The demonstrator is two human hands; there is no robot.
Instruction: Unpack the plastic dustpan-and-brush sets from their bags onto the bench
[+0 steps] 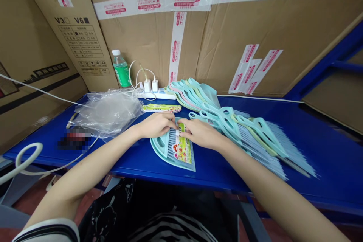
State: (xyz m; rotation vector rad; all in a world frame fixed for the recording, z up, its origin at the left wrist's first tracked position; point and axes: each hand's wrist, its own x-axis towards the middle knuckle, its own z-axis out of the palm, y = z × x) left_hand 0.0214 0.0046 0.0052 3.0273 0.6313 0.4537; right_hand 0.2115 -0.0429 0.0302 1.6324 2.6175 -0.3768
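Note:
A mint-green dustpan (159,146) lies at the front of the blue table, with a grey-bristled brush (171,144) nested in it. Across the bristles rests a yellow printed label card (184,150) with red mushroom pictures. My left hand (159,124) has its fingers bent and pinched at the upper left corner of the card, over the dustpan. From the other side, my right hand (200,132) grips the card's upper part between thumb and fingers. My hands cover the handle end of the set.
Stacked dustpans (195,92) and several brushes (261,140) lie to the right. Behind are more label cards (161,108) and a power strip (167,94) with chargers. Clear plastic bags (109,111), a green-labelled bottle (121,70) and cables sit left. Cardboard (147,41) walls the back.

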